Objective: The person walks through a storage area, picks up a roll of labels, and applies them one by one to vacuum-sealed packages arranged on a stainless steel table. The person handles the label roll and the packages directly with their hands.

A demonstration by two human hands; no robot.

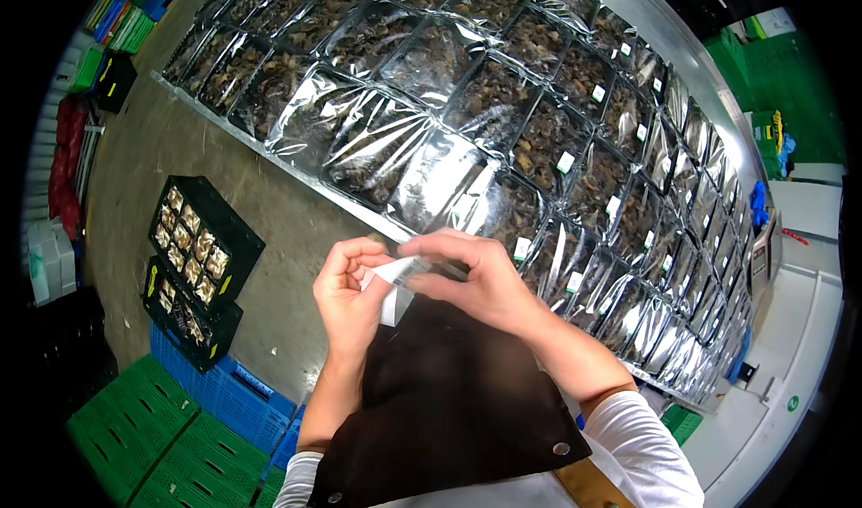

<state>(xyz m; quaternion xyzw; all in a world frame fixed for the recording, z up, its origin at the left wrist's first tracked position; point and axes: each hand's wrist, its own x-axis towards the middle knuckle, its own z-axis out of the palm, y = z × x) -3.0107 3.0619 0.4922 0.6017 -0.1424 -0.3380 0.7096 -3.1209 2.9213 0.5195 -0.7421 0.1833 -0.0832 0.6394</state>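
In front of my dark apron, my left hand (346, 284) is closed around a white paper strip (392, 303), which looks like a strip of labels. My right hand (480, 279) meets it from the other side, thumb and fingers pinched at the strip's upper edge and slightly blurred. Just beyond my hands lies a wide metal table covered with black trays (494, 95) under shiny clear film, filled with brown, mushroom-like pieces. Small white labels (565, 162) sit on several trays to the right; those at the left show none.
The table's metal edge (269, 156) runs close beyond my hands. Stacked black crates with wrapped packs (220, 261) stand on the floor (135, 162) at left. Green crates (135, 423) and a blue crate (220, 391) are at lower left. A white wall unit (799, 328) bounds the right.
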